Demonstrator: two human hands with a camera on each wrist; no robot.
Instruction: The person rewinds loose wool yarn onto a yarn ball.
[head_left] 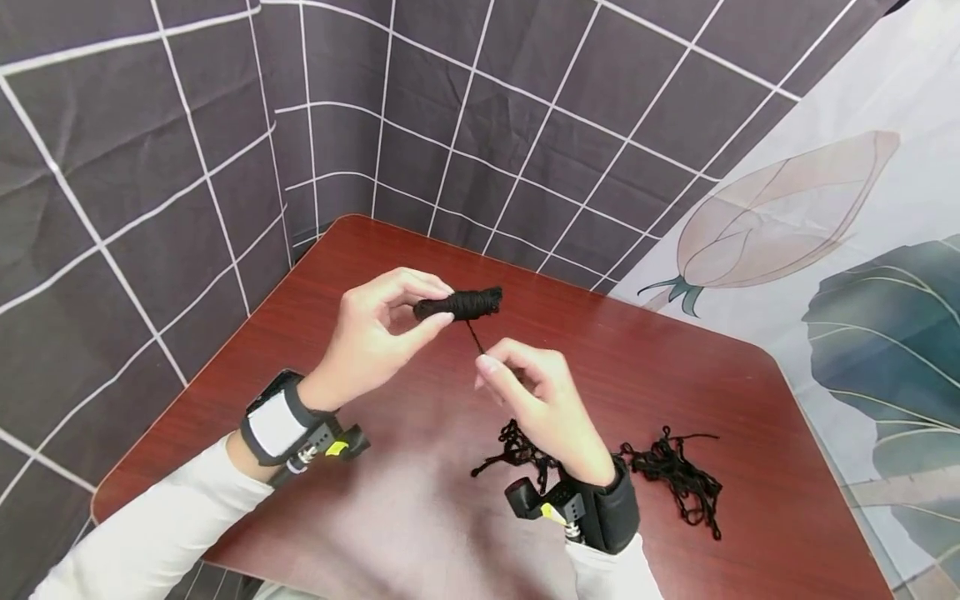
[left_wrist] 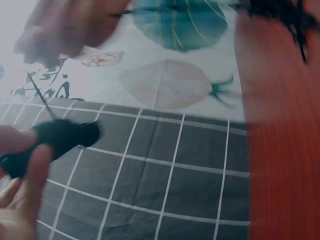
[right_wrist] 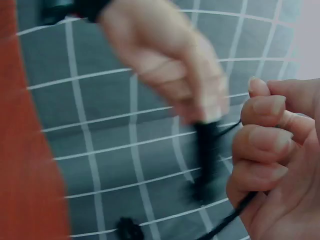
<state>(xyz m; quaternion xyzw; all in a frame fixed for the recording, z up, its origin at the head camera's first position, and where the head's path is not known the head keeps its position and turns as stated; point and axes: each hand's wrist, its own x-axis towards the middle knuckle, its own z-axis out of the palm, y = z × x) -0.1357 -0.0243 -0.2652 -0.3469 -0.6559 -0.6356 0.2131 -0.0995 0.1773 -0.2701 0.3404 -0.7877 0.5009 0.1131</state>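
A tightly wound bundle of black cord (head_left: 472,304) is held up over the table. My left hand (head_left: 382,325) pinches one end of it between thumb and fingers; the wound part (left_wrist: 65,137) sticks out past the fingertips in the left wrist view. From its underside a short strand runs taut to my right hand (head_left: 536,392), whose curled fingers grip the cord. In the right wrist view the cord (right_wrist: 232,217) comes out below those fingers (right_wrist: 262,145). The left hand and bundle are blurred there.
Loose black cord lies on the reddish-brown table (head_left: 360,500) in two tangles: one pile (head_left: 675,475) right of my right wrist, another (head_left: 517,446) partly behind it. Dark grid-patterned cloth (head_left: 480,108) and a white leaf-print cloth (head_left: 787,208) hang around the table.
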